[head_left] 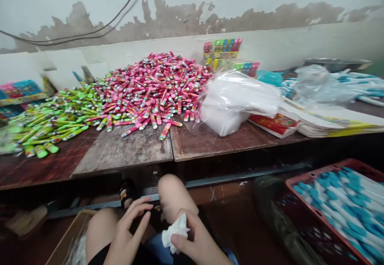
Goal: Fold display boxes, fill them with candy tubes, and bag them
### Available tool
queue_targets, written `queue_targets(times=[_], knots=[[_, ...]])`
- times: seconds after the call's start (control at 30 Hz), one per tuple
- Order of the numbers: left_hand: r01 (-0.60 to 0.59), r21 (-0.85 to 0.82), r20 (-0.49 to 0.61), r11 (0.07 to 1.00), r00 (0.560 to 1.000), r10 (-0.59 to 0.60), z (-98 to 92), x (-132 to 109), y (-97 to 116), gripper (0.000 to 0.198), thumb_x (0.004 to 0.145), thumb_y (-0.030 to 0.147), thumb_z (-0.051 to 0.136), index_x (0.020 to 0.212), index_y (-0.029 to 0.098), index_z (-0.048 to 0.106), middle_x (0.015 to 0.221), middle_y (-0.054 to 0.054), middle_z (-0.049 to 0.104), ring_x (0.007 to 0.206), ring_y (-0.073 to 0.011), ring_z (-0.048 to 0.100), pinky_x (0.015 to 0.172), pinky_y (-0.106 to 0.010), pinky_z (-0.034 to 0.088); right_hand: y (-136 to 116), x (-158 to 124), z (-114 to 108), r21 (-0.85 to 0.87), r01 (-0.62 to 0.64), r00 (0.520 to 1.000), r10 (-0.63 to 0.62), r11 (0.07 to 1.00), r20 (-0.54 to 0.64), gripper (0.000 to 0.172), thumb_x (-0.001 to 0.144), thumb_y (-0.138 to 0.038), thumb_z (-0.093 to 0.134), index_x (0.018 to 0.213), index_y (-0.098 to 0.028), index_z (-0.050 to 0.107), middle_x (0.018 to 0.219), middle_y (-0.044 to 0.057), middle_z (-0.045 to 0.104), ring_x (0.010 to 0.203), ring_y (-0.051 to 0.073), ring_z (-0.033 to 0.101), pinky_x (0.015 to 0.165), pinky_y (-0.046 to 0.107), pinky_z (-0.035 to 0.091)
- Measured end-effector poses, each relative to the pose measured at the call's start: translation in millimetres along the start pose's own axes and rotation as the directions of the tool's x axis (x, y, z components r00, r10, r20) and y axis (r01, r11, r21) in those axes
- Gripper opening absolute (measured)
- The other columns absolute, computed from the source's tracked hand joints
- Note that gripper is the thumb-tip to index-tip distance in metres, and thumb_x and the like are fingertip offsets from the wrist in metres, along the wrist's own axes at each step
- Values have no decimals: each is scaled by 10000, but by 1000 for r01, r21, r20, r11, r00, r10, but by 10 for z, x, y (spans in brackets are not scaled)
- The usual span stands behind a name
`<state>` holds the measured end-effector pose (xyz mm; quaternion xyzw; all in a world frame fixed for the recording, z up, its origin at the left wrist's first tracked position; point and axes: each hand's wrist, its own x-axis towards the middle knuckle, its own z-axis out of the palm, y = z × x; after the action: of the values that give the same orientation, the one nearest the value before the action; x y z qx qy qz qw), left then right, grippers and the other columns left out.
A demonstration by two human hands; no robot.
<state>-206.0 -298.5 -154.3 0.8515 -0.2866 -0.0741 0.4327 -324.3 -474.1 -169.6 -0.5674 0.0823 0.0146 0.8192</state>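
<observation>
My right hand (196, 243) rests on my lap, fingers closed on a crumpled white tissue (175, 233). My left hand (127, 231) hovers beside it over my left knee, fingers spread and slightly curled, holding nothing. Above my knees a worn wooden table (129, 151) carries a big heap of pink tube-shaped items (153, 87) and a heap of green ones (51, 121) to its left.
A clear plastic bag of white stuff (237, 101) and stacks of printed cards (327, 123) lie on the table's right. A red crate (303, 177) of blue-and-white items stands at lower right. A cardboard box (64, 239) sits by my left leg. Packaged colourful sets (223, 49) lean on the wall.
</observation>
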Motion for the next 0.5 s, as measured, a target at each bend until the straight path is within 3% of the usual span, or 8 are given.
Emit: queue_targets(times=[0.13, 0.27, 0.37, 0.5], knots=[[65, -32, -36, 997, 997, -66, 12, 104, 23, 288, 858, 439, 512, 941, 222, 683, 1188, -86, 627, 1143, -231, 568, 953, -363, 491, -46, 27, -95, -7, 24, 997, -23, 1000, 79, 372, 730, -500, 656, 828, -205, 452, 727, -20, 516, 624, 111, 503, 616, 243, 392], [128, -15, 20, 992, 992, -128, 92, 197, -106, 302, 832, 429, 543, 1009, 217, 668, 1086, -80, 671, 1018, -217, 623, 874, -336, 526, -85, 128, -133, 72, -5, 994, -3, 997, 107, 239, 728, -344, 630, 822, -205, 459, 776, 5, 544, 677, 125, 506, 658, 267, 398], [159, 5, 76, 987, 984, -159, 252, 234, -234, 297, 818, 393, 555, 1038, 226, 663, 1064, -66, 685, 989, -209, 635, 884, -326, 518, -59, 216, -205, 115, 13, 992, -27, 993, 123, 198, 707, -311, 605, 777, -205, 454, 758, 19, 569, 688, 134, 500, 652, 270, 376], [179, 8, 188, 984, 966, -177, 532, 289, -330, 305, 816, 374, 539, 1045, 214, 663, 1085, -75, 684, 1032, -216, 623, 930, -323, 487, 19, 313, -439, 50, 21, 973, -32, 999, 227, 250, 754, -427, 569, 748, -203, 459, 729, 29, 567, 657, 130, 485, 650, 271, 348]])
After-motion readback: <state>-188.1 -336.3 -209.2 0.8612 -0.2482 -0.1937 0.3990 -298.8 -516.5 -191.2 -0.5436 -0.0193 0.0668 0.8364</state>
